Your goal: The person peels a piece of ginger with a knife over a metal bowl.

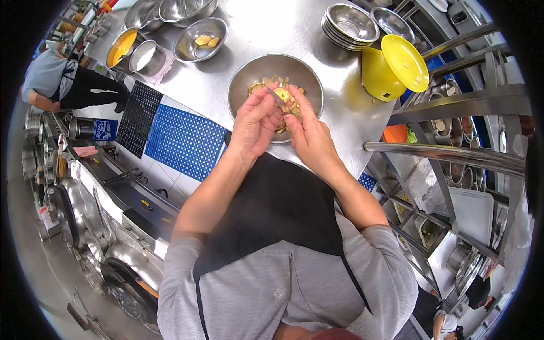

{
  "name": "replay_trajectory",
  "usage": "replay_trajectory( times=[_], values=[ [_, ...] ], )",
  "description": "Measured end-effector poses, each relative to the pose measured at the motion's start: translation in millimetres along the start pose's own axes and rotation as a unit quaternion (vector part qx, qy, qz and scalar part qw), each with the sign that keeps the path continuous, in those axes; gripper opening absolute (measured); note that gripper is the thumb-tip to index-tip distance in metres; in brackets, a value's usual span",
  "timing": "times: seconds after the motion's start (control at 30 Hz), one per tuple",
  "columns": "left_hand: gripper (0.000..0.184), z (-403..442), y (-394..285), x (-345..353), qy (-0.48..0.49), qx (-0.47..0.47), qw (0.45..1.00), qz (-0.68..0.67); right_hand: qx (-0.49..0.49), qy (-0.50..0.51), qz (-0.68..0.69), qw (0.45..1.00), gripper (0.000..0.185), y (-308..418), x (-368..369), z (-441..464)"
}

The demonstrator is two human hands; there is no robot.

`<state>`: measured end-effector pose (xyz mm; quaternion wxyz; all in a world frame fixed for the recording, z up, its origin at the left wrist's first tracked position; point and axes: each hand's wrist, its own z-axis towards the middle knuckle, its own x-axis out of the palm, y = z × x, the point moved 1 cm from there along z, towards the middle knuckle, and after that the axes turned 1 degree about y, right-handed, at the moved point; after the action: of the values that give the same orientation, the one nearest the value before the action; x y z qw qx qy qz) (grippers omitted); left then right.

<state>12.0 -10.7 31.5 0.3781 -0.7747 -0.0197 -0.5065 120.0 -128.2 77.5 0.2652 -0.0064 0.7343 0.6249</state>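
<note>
Both hands are over a large steel bowl [234, 90] that holds pale yellow-brown pieces and peelings [298, 92]. My left hand [256, 122] is closed around a pale yellow piece [281, 94], its fingertips pinched near the bowl's middle. My right hand [313, 137] is closed too, its fingers curled at the same piece, with a small thin dark blade [276, 97] between the hands. Which hand grips the blade is hard to tell. Just behind, to the left, a smaller steel bowl [190, 52] contains a few smooth yellow pieces [207, 41].
A steel table [255, 34] carries stacked bowls [349, 25], a yellow container [381, 76] with its lid, and pots [148, 58] at the left. A metal rail [447, 154] runs on the right. Another person [62, 79] stands at the far left; more people are at the lower right.
</note>
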Motion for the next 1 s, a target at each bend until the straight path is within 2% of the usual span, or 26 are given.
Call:
replay_trajectory(
  times=[0.17,0.3,0.43,0.5,0.53,0.67,0.77,0.83,0.93,1.0],
  values=[
    [0.034,-2.2,1.2,7.1,-0.004,0.047,0.999,0.016,-0.014,-0.004,0.028,0.999,0.054,-2.1,2.3,-0.7],
    [0.034,-2.9,3.4,6.5,-0.022,0.08,0.995,0.059,-0.049,-0.045,0.021,0.998,0.046,2.9,3.5,1.8],
    [0.032,-5.1,9.3,4.9,-0.034,0.088,0.985,0.142,-0.024,-0.074,-0.072,0.994,0.039,-4.9,0.9,14.6],
    [0.031,-5.8,7.1,9.4,-0.018,0.069,0.993,0.097,-0.023,-0.107,-0.082,0.991,0.036,-12.0,-5.6,20.5],
    [0.03,-5.8,4.4,12.0,-0.011,0.061,0.995,0.075,-0.058,-0.14,-0.084,0.985,0.041,-14.5,-7.4,22.9],
    [0.032,-2.8,0.3,11.5,-0.033,0.036,0.999,0.021,0.082,0.01,0.083,0.993,0.055,-1.4,-22.3,15.8],
    [0.033,-0.3,1.5,11.0,-0.026,0.05,0.998,0.012,0.021,0.024,0.136,0.99,0.054,-4.9,-11.2,7.3],
    [0.033,0.5,0.8,14.4,-0.013,0.069,0.997,0.019,0.012,0.016,0.074,0.997,0.055,-6.5,-6.9,3.0],
    [0.036,2.7,-3.1,8.0,0.022,0.05,0.998,0.03,0.004,0.014,0.038,0.999,0.056,-3.0,-5.6,2.4],
    [0.037,2.1,-4.7,9.2,0.012,0.051,0.998,0.031,0.048,0.043,0.06,0.996,0.056,6.7,-8.4,2.1]
  ],
)
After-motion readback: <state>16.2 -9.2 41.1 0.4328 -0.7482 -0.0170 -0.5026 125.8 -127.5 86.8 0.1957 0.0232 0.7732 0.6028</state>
